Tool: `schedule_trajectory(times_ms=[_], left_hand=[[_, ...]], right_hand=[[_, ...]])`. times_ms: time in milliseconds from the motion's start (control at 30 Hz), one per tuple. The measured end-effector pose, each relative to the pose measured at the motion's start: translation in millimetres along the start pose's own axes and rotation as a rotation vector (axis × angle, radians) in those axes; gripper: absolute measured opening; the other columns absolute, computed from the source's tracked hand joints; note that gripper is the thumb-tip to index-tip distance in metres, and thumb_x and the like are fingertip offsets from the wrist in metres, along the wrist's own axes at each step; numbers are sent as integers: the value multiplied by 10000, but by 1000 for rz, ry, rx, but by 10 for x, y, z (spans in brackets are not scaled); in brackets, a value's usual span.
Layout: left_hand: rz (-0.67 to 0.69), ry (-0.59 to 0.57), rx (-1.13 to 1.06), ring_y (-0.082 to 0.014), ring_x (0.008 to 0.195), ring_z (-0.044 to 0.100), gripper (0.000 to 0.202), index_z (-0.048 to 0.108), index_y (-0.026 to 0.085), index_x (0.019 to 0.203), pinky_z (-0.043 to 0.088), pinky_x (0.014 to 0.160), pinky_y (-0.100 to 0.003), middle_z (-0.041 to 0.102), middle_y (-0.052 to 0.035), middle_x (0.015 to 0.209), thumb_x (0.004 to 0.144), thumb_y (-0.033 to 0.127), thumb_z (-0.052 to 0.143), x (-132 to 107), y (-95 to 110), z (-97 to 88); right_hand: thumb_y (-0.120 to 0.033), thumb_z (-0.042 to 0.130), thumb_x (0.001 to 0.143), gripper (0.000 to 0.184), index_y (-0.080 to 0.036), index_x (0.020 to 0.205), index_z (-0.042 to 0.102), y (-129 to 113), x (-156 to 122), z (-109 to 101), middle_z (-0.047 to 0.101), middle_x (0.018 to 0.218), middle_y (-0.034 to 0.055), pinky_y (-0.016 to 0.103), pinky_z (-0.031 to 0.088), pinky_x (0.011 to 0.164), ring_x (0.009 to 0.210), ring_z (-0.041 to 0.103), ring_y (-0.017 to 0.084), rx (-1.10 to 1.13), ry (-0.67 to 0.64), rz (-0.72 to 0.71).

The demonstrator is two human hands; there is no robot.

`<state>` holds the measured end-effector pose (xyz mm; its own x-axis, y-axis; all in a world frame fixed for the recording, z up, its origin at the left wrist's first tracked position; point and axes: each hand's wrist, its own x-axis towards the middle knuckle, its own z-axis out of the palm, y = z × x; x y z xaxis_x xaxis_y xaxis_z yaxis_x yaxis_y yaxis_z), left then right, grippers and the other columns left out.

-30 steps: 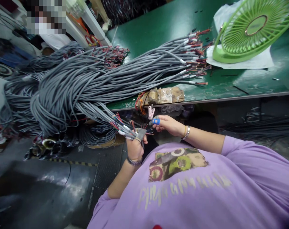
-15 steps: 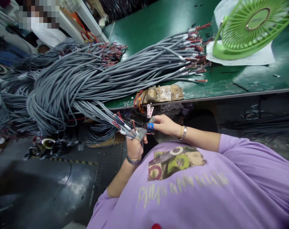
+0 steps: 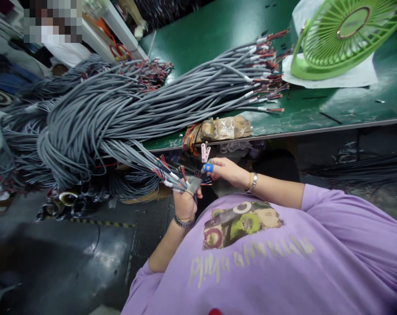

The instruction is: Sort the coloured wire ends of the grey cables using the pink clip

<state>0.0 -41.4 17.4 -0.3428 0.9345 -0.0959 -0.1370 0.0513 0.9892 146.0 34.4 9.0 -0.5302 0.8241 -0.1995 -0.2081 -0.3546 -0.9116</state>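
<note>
My left hand (image 3: 186,202) is closed around the ends of several grey cables (image 3: 136,157), with grey wrapping over its thumb. Thin coloured wires fan out of the stripped cable ends (image 3: 162,168) beside it. To the right, my right hand (image 3: 227,169) pinches at the thin wires (image 3: 200,173) sticking out past the left thumb. Blue tape (image 3: 207,168) wraps one of its digits, and grey wrapping covers another fingertip. A pink clothes peg (image 3: 205,153) hangs just above the right fingertips, at the table edge.
A thick heap of grey cables (image 3: 126,105) lies across the green table (image 3: 218,26). A taped wooden block (image 3: 229,127) sits at the near edge. A green fan (image 3: 349,39) stands at the right on white paper (image 3: 359,76). Another person (image 3: 62,46) is at the far left.
The fingers of my right hand have shifted slightly, and the blue-taped digit is a little higher. My left hand keeps its hold on the cables in the same place.
</note>
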Motion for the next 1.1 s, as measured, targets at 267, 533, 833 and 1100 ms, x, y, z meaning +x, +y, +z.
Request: schedule_trajectory(times_ms=[267,533,833,1100], left_hand=[[5,3,-5,-67,377,458,214,572,161,642,365,374,-174,517,53,470,675,281,745,-5,-7,-3],[-56,-65,-37,-65,362,438,218,571,159,612,352,352,-169,501,49,450,661,270,752,59,75,-36],[-126,-181,6,-63,349,431,208,607,142,602,342,346,-169,508,33,424,643,283,754,171,199,173],[-166,-142,-26,-62,352,434,197,613,144,614,349,344,-165,516,37,433,618,272,762,253,147,249]], right_hand=[[-291,721,631,199,-146,648,586,41,10,60,577,583,-22,234,407,555,550,487,92,23,-16,-12],[-398,698,765,299,-163,674,537,4,153,-189,536,593,-27,206,438,524,512,453,72,193,235,74],[-636,656,757,495,-146,711,608,-16,371,-138,567,602,-6,186,349,457,489,431,68,194,18,22],[-757,601,701,602,-155,712,593,110,469,-88,554,611,-6,202,383,512,550,470,87,385,14,-1]])
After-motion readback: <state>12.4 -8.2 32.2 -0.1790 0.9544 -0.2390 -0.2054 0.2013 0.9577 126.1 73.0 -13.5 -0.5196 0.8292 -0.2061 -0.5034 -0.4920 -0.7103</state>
